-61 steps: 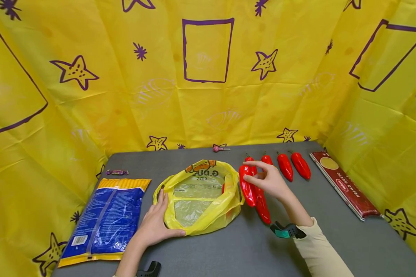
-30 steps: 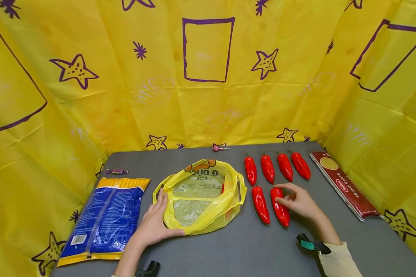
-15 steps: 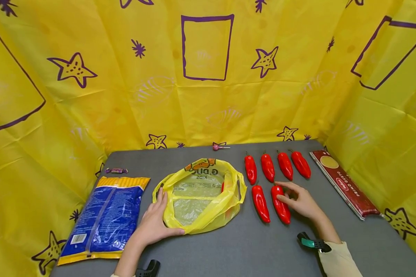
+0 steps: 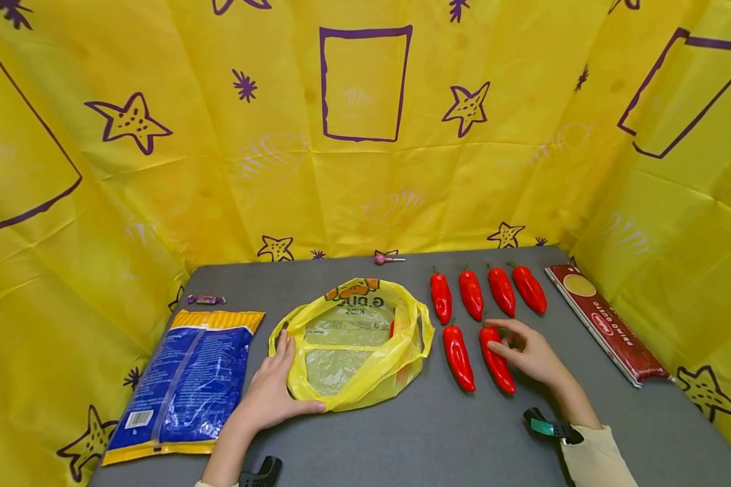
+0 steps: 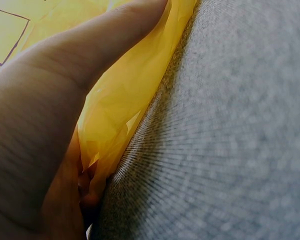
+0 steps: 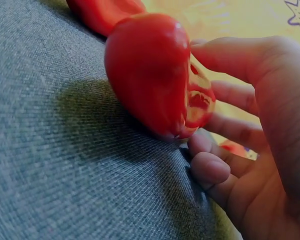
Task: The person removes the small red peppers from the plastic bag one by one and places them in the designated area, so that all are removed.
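Observation:
A yellow plastic bag (image 4: pixel 365 397) lies with its mouth open in the middle of the table. My left hand (image 4: pixel 274 389) rests against its left side, thumb stretched along the near rim; the left wrist view shows that thumb (image 5: pixel 110 40) lying on the yellow plastic. Through the bag's right side a little red shows. To its right, my right hand (image 4: pixel 528 352) holds a red pepper (image 4: pixel 497 362) on the table between thumb and fingers. In the right wrist view the pepper's rounded end (image 6: pixel 147 75) faces the camera. Another red pepper (image 4: pixel 458 358) lies just left of it.
Several red peppers (image 4: pixel 471 295) form a row behind. A dark red packet (image 4: pixel 603 325) lies at the right edge of the grey table (image 4: pixel 402 453). At left are a blue and yellow packet (image 4: pixel 189 385) and a wrapped candy (image 4: pixel 206 299); a lollipop (image 4: pixel 382 259) lies far back.
My right hand has brought a pepper from beside the bag to the right, setting it down in the front row, then shifted it slightly. My left hand has stayed at the bag.

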Tool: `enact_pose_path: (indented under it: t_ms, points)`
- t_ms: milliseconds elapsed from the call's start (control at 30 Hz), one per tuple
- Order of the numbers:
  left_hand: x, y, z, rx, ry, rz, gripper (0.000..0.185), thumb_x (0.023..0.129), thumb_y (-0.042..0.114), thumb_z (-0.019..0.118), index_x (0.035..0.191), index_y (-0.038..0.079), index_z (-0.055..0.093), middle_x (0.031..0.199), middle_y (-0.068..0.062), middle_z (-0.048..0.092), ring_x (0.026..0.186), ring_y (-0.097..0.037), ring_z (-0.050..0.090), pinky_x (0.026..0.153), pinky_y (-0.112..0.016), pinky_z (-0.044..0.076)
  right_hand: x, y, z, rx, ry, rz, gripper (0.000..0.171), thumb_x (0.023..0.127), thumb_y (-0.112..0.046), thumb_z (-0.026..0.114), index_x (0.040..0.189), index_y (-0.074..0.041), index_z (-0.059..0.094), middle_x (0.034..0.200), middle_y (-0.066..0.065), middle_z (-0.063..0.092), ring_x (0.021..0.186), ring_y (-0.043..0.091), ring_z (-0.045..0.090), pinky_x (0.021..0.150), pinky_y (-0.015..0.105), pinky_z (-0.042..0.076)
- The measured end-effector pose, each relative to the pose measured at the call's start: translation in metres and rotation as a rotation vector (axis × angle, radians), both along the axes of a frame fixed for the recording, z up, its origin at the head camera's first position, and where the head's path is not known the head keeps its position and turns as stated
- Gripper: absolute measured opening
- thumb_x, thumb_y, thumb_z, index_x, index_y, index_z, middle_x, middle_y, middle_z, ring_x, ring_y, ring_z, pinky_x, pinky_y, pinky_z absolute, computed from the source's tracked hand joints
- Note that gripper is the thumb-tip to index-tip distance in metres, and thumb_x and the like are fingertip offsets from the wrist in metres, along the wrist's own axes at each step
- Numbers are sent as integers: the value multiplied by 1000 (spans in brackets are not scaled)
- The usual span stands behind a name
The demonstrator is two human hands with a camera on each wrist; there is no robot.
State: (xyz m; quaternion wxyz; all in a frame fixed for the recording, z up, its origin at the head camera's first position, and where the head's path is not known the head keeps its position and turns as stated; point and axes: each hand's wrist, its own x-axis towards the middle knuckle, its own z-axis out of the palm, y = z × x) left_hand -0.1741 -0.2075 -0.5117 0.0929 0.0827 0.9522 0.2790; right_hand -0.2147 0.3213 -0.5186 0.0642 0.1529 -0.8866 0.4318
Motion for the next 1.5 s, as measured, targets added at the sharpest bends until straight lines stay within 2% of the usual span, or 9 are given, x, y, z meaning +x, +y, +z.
enact_pose_path:
  t_ms: [400,567,700,800,1000,1167,1300,1500]
  points:
    - [0,-1,-1,-2,-1,0,151,65,85,82,170,5,8,178,-13,-11,156,-56,20,121,-75,22,0,-5,9,-23,36,-42,41,96,-12,79,135,-5,69,117,14,71,72,10,62,62,25,49]
    - [0,0,0,-3,1,0,151,65,84,82,170,5,8,178,-13,-11,155,-57,20,121,-75,22,-4,-13,20,-48,84,-88,38,96,-10,79,132,-3,71,122,19,70,70,10,62,60,23,49]
    - [1,0,1,-2,-7,2,151,65,84,83,170,5,9,178,-13,-11,155,-57,19,121,-75,22,-10,-25,32,-57,93,-99,38,96,-10,79,132,-3,71,119,18,69,67,10,60,57,23,49]
    - [1,0,1,-1,-13,1,151,65,83,82,170,5,8,178,-13,-12,156,-57,19,121,-75,22,-15,-39,40,-57,82,-83,38,96,-11,80,132,-4,71,111,17,69,63,11,59,54,25,48]
    - [2,1,1,-1,-5,0,151,65,84,82,170,4,7,178,-13,-12,155,-57,19,121,-75,22,-29,-80,51,-70,61,-12,38,94,-16,83,130,-7,72,110,16,71,66,12,61,56,26,50]
    - [2,0,0,-5,0,-4,151,65,84,82,170,4,8,178,-13,-11,155,-56,21,120,-75,24,-38,-118,60,-90,53,48,37,93,-17,84,126,-5,74,99,14,72,63,13,59,55,26,50]
    - [1,0,0,-2,-3,-6,151,65,84,82,170,4,8,178,-13,-12,155,-55,21,121,-74,24,-42,-145,71,-95,47,95,36,94,-18,83,127,-7,75,112,15,73,65,15,58,56,26,50]
    - [2,2,2,-6,0,2,152,64,84,82,170,4,9,178,-14,-9,154,-54,25,121,-74,23,-49,-184,85,-117,-42,119,38,97,-20,80,131,-5,73,124,16,72,60,17,57,52,26,45]
